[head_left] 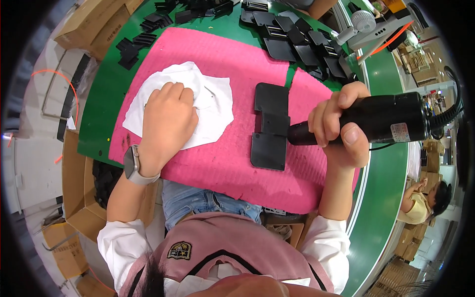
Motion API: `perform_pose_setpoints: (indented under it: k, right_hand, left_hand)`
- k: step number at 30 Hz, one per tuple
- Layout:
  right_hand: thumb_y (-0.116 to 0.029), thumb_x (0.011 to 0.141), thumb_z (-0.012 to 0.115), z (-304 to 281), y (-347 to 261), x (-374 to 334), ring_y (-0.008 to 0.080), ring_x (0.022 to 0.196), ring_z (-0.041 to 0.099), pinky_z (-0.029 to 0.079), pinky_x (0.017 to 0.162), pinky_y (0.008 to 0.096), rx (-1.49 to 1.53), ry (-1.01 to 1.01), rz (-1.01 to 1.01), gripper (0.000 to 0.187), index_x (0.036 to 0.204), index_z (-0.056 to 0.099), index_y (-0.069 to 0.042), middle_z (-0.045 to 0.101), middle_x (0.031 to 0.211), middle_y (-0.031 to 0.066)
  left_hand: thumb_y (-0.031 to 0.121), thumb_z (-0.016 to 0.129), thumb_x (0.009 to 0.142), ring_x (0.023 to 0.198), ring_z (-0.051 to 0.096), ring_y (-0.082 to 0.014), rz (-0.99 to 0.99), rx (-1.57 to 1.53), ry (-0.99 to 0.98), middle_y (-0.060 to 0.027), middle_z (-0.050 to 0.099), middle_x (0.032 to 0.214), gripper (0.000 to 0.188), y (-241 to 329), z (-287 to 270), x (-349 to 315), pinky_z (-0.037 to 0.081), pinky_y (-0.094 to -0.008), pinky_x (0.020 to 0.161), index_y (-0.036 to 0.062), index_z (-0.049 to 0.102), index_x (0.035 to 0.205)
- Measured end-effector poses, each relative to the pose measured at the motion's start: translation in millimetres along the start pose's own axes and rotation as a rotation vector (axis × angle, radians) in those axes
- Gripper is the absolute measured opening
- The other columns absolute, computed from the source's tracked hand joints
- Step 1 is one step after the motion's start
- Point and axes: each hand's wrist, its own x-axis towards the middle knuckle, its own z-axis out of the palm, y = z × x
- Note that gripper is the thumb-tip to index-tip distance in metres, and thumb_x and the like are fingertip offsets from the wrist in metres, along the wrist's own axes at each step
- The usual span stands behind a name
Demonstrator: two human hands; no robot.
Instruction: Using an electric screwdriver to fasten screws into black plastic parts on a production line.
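My left hand (169, 116) presses on a crumpled white cloth (217, 101), its fingers curled into the fabric. In my right hand (344, 121) is a thick black corded hand tool (388, 116) with a tapered nozzle, which looks like a hot-air gun. The nozzle points left and its tip is at the right edge of a black stepped plate part (269, 151); I cannot tell whether they touch. That part lies flat on a pink ribbed foam mat (222, 168), between my two hands.
Many similar black parts (302, 42) lie heaped beyond the mat on the green table (99, 119), with smaller stacks (129, 52) at the far left. A small white fan (363, 21) stands far right. Open cardboard box (74, 190) at left; another person (420, 205) at right.
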Motion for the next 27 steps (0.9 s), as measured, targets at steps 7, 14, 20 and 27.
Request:
perform_pose_setpoints:
  k: [7, 14, 20, 27]
  right_hand:
    - [-0.028, 0.078, 0.063, -4.7, 1.3, 2.2, 0.0109, 0.043, 0.041, 0.036, 0.05, 0.0265, -0.007, 0.03, 0.001, 0.04, 0.104, 0.043, -0.005, 0.042, 0.059, -0.0003]
    - [-0.02, 0.077, 0.061, 0.0, 0.7, 5.6, 0.012, 0.042, 0.04, 0.036, 0.043, 0.026, 0.107, 0.093, -0.093, 0.036, 0.102, 0.044, -0.001, 0.044, 0.059, 0.0039]
    - [-0.035, 0.088, 0.055, 1.1, -8.0, 7.7, 0.0112, 0.051, 0.044, 0.039, 0.061, 0.0303, 0.283, 0.008, -0.216, 0.037, 0.111, 0.047, -0.007, 0.045, 0.066, -0.0009]
    - [-0.036, 0.09, 0.047, -3.8, -9.9, 3.2, 0.0154, 0.049, 0.047, 0.044, 0.06, 0.036, 0.371, 0.085, -0.328, 0.035, 0.114, 0.049, -0.011, 0.049, 0.066, 0.0019]
  left_hand:
    - [0.005, 0.066, 0.073, 0.06, 0.052, -0.0227, -0.119, -0.446, -0.088, -0.0114, 0.052, 0.067, 0.015, -15.6, -12.0, -2.6, 0.041, -0.0319, 0.056, -0.0011, 0.052, 0.073]
    - [0.005, 0.057, 0.083, 0.06, 0.051, -0.0179, -0.174, -0.695, 0.016, -0.01, 0.054, 0.068, 0.009, -14.9, -19.0, 4.6, 0.039, -0.0292, 0.057, -0.003, 0.055, 0.078]
    - [0.004, 0.06, 0.084, 0.066, 0.05, -0.0064, -0.176, -1.29, -0.289, -0.0011, 0.058, 0.073, 0.005, 33.6, -13.0, 18.3, 0.041, -0.0202, 0.061, -0.001, 0.062, 0.084]
    - [0.01, 0.062, 0.088, 0.07, 0.056, -0.0073, -0.375, -1.776, -0.515, -0.0041, 0.062, 0.08, 0.013, 57.2, -6.4, 27.7, 0.047, -0.0202, 0.064, -0.0025, 0.062, 0.092]
